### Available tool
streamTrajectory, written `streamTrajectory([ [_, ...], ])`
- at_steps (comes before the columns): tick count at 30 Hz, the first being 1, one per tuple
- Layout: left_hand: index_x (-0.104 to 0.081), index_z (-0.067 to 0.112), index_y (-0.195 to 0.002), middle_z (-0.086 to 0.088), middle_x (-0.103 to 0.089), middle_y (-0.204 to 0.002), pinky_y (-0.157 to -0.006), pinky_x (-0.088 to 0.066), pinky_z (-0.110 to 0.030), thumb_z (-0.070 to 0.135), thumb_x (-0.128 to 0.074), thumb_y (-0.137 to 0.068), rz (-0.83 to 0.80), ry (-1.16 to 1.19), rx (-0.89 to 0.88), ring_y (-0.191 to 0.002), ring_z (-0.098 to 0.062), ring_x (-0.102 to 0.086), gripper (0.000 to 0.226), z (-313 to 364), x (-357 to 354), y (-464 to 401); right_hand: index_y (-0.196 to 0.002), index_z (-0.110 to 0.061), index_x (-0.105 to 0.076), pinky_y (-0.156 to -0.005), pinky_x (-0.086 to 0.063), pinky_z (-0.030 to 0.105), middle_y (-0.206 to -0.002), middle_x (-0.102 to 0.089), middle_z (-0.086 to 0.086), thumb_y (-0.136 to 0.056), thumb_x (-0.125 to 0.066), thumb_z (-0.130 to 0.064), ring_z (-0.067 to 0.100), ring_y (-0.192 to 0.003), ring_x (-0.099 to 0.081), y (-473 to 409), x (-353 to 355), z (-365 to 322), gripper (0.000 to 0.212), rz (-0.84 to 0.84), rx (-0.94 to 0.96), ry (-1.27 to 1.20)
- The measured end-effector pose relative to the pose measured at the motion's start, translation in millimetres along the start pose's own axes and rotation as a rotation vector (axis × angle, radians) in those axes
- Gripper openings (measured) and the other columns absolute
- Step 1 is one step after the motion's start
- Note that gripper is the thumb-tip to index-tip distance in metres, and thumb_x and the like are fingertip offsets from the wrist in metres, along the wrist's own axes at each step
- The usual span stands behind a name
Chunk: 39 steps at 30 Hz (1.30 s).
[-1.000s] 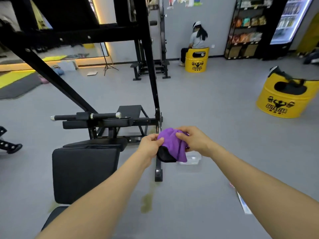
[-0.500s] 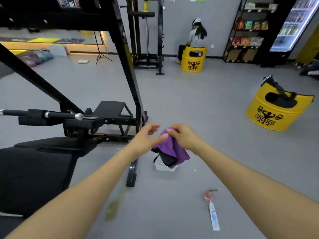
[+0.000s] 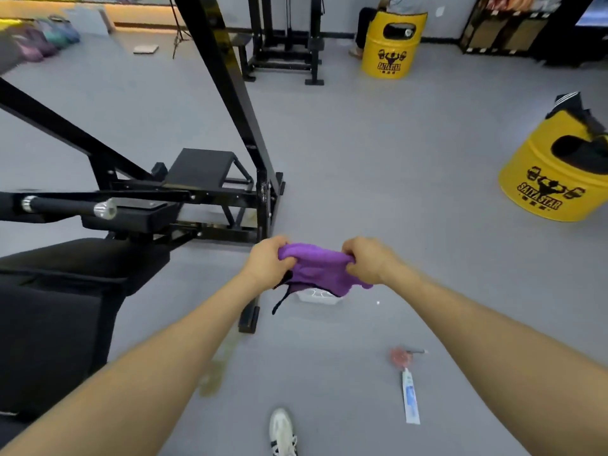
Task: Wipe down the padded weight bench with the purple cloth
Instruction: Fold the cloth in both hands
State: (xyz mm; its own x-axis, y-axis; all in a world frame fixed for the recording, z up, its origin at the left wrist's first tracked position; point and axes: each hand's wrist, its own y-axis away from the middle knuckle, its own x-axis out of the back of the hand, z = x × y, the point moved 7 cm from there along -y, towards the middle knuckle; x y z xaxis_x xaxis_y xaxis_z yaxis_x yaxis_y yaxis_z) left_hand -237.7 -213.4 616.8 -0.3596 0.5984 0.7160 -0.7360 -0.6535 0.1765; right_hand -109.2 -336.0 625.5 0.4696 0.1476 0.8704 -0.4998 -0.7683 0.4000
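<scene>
The purple cloth [image 3: 314, 266] is stretched between both hands in front of me, above the grey floor. My left hand [image 3: 268, 261] grips its left end and my right hand [image 3: 365, 261] grips its right end, fingers curled into the fabric. A black edge or strap hangs down from under the cloth. The padded black weight bench [image 3: 62, 291] stands at the lower left, well to the left of my hands, with its black steel frame [image 3: 230, 93] rising behind it.
A clear plastic container [image 3: 317, 296] lies on the floor below the cloth. A tube [image 3: 409, 394] and a small red item [image 3: 399, 355] lie at the right. Yellow drum seats [image 3: 556, 172] stand right and far back [image 3: 390, 44]. My shoe [image 3: 282, 431] shows at the bottom.
My hands have moved apart and pulled the bunched cloth out wide between them. The view has tipped downward and shifted right, so the bench now sits further left.
</scene>
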Motion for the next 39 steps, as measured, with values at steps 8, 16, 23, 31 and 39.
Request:
streamTrajectory([
  [8,-0.046,0.011,-0.086,-0.004,-0.051,-0.077,-0.053,-0.038,-0.023,-0.004,-0.071,-0.068,-0.205,0.029,0.126,-0.069,-0.021,-0.046,0.034,-7.6,-19.8,-95.3,-0.088,-0.002,-0.06,-0.071,-0.048,0.035,-0.089,-0.063,0.018,-0.083,-0.055,-0.01,0.03,-0.083,-0.059,-91.5,7.5,19.1,0.011,0.089,-0.211,-0.411],
  [16,-0.057,0.007,-0.113,-0.01,-0.066,-0.104,-0.094,-0.05,-0.034,0.025,-0.066,-0.085,-0.584,0.876,0.379,-0.097,-0.022,-0.065,0.034,4.1,-93.7,-155.1,-0.075,0.0,-0.056,-0.055,-0.055,0.019,-0.076,-0.058,0.015,-0.089,-0.06,-0.007,0.017,-0.062,-0.059,-165.0,-4.1,46.1,0.015,-0.119,-0.349,-1.342],
  [23,-0.054,0.014,-0.085,-0.007,-0.059,-0.083,-0.064,-0.05,-0.027,0.0,-0.045,-0.091,-0.283,0.88,0.547,-0.074,-0.016,-0.058,0.017,-28.4,-126.2,-238.4,-0.116,0.005,-0.058,-0.067,-0.05,0.017,-0.115,-0.061,0.023,-0.091,-0.038,0.012,0.022,-0.088,-0.059,-255.4,-12.4,111.7,0.033,-0.112,-0.341,-1.121],
  [31,-0.061,0.014,-0.092,-0.007,-0.063,-0.093,-0.067,-0.051,-0.027,0.003,-0.04,-0.087,-0.13,1.166,0.69,-0.08,-0.017,-0.058,0.024,-109.7,-172.4,-327.6,-0.085,-0.012,-0.06,-0.076,-0.044,0.029,-0.081,-0.056,0.005,-0.077,-0.052,0.013,0.023,-0.085,-0.052,-393.4,-92.1,135.1,0.027,-0.431,-0.123,-0.764],
  [39,-0.059,0.017,-0.093,0.001,-0.064,-0.097,-0.078,-0.049,-0.023,0.019,-0.054,-0.092,-0.09,1.014,0.836,-0.087,-0.01,-0.06,0.005,-258.9,-265.6,-396.6,-0.083,-0.009,-0.056,-0.064,-0.046,0.031,-0.085,-0.054,0.012,-0.085,-0.058,0.002,0.023,-0.075,-0.051,-533.2,-212.4,169.8,0.011,-0.305,-0.209,-0.721],
])
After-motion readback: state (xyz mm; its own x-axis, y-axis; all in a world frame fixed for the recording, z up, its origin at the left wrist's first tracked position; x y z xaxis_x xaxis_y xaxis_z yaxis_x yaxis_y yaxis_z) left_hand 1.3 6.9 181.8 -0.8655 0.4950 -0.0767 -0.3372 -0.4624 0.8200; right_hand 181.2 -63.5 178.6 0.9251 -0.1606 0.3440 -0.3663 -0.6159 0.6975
